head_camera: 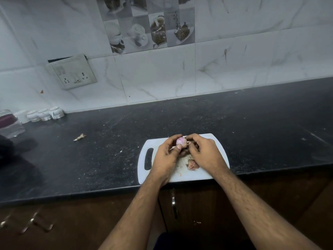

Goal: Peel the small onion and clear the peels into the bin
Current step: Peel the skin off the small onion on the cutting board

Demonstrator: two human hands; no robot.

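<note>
A small pale pink onion (180, 141) is held above the white cutting board (196, 175). My left hand (166, 156) grips it between thumb and fingers. My right hand (203, 152) pinches at the onion's right end, where thin rootlets and a bit of skin stick out. A heap of brownish peels (192, 165) lies on the board just below my right hand, partly hidden by it. No bin is in view.
The board sits at the front edge of a black stone counter (90, 159). One stray peel (79, 137) lies on the counter to the left. White cups (45, 114) and a glass container (10, 124) stand at the far left against the tiled wall.
</note>
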